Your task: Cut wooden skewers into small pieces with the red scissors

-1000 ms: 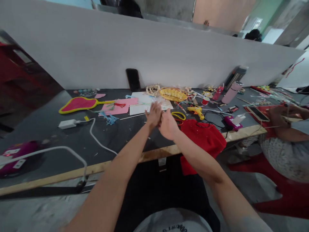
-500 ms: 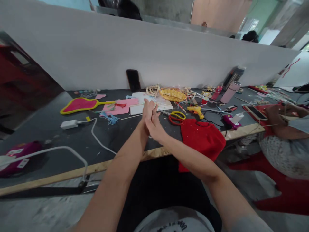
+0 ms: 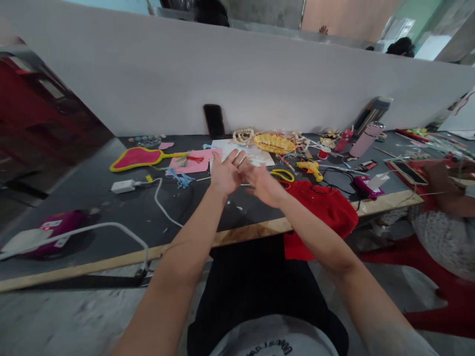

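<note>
My left hand (image 3: 225,174) is raised above the front of the table, palm turned up and fingers spread, with nothing in it. My right hand (image 3: 264,185) reaches across toward its fingertips, a little blurred, its fingers stretched out and no object visible in them. The fingers of both hands overlap in view; whether they touch I cannot tell. Behind them lies a white sheet (image 3: 265,159) with small bits on it. Yellow-and-red-handled scissors (image 3: 284,174) are partly hidden by my right hand. A red cloth (image 3: 319,207) hangs over the table edge beside my right forearm.
Left on the table are a pink-and-yellow paddle shape (image 3: 139,159), pink paper (image 3: 202,160), blue tassels (image 3: 181,180) and a white adapter (image 3: 124,186) with cable. A yellow basket (image 3: 274,143), yellow glue gun (image 3: 310,169) and pink bottle (image 3: 367,139) stand right. Another person's arm (image 3: 447,185) is far right.
My hands, pressed palm to palm before, have come apart. The left now shows its palm upward, while the right has moved to the right. The whole view has shifted slightly.
</note>
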`<state>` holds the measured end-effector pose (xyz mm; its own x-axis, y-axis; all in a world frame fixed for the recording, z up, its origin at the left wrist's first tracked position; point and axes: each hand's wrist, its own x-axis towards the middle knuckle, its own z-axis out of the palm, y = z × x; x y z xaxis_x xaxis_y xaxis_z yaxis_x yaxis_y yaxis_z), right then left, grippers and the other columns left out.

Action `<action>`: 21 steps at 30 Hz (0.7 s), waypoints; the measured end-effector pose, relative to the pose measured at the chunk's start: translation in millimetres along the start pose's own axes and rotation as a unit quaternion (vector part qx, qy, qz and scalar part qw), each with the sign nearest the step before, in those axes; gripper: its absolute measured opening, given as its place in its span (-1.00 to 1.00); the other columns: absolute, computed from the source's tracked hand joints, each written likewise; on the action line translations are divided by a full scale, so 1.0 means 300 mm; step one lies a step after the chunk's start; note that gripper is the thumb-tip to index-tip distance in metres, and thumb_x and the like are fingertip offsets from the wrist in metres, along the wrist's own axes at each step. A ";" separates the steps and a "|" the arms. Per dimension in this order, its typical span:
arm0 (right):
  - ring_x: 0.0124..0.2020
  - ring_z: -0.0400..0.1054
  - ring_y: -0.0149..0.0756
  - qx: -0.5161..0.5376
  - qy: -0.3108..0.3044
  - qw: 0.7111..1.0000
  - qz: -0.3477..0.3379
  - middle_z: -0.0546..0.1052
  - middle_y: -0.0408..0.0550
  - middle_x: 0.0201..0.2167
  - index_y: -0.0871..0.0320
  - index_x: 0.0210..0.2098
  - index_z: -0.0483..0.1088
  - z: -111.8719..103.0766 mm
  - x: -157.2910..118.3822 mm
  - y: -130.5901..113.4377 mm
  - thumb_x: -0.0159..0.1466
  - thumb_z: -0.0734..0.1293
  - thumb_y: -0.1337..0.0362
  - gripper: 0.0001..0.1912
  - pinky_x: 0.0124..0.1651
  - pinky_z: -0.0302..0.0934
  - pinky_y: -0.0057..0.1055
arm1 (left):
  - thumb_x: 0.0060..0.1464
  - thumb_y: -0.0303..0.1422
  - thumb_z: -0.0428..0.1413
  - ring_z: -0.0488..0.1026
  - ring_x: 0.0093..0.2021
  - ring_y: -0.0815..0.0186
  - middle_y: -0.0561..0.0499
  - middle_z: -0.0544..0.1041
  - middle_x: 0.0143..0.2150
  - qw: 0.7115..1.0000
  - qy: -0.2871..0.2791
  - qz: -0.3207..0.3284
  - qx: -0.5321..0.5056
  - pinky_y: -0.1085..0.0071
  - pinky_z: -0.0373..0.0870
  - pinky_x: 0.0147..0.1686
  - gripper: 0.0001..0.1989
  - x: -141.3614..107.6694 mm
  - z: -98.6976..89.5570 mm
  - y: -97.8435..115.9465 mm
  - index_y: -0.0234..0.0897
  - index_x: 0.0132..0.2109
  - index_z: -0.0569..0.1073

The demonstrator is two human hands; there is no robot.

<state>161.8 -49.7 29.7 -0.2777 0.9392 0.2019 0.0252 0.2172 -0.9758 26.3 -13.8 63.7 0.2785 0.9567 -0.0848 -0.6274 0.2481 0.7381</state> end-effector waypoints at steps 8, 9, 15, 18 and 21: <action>0.43 -0.28 -0.20 -0.239 0.114 0.943 -0.201 0.03 0.00 0.39 0.09 0.25 0.18 0.048 -0.023 -0.075 0.31 0.00 -0.21 -0.29 0.41 -0.35 -0.07 | 0.18 0.15 -0.37 0.23 0.30 0.11 0.00 0.25 0.34 0.998 -0.063 0.006 0.018 0.05 0.30 0.10 -0.30 -0.037 0.008 -0.064 -0.11 0.18 0.33; 0.43 -0.33 -0.20 -0.298 0.056 0.922 -0.241 0.03 -0.02 0.39 0.10 0.22 0.23 0.082 -0.031 -0.078 0.32 0.02 -0.17 -0.33 0.42 -0.42 -0.09 | 0.20 0.11 -0.37 0.19 0.33 0.15 0.07 0.26 0.34 0.997 -0.067 0.009 0.021 0.06 0.28 0.12 -0.33 -0.047 0.023 -0.085 -0.08 0.20 0.32; 0.44 -0.43 -0.10 -0.138 0.159 0.977 -0.041 0.14 -0.10 0.35 0.01 0.13 0.33 -0.047 0.021 -0.040 0.15 0.26 -0.21 -0.33 0.39 -0.55 0.03 | 0.12 0.22 -0.34 0.19 0.33 0.10 -0.06 0.33 0.29 0.992 -0.111 -0.055 0.002 0.04 0.21 0.18 -0.24 -0.168 0.050 -0.109 -0.06 0.25 0.29; 0.40 -0.13 -0.18 -0.040 0.198 0.979 -0.004 0.13 -0.06 0.35 0.01 0.22 0.17 -0.186 0.053 -0.041 0.28 -0.19 -0.28 -0.22 0.35 -0.15 0.05 | 0.13 0.22 -0.34 0.30 0.26 0.10 -0.12 0.38 0.25 0.985 -0.141 -0.088 -0.050 0.05 0.14 0.20 -0.25 -0.214 0.035 -0.081 0.00 0.33 0.13; 0.24 0.23 -0.24 0.135 0.158 0.978 0.011 0.39 -0.04 0.19 0.01 0.08 0.27 -0.242 0.022 -0.063 0.28 -0.28 -0.27 -0.19 0.21 0.18 -0.08 | 0.14 0.20 -0.33 0.33 0.23 0.12 -0.11 0.43 0.21 0.986 -0.146 -0.074 -0.037 0.08 0.06 0.23 -0.26 -0.228 0.026 -0.068 0.04 0.37 0.02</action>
<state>229.4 -28.2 55.6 0.0315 0.9873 0.1556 -0.2394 0.1586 -0.9579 25.8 -85.3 59.7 0.5617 0.8272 0.0152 -0.6122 0.4032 0.6802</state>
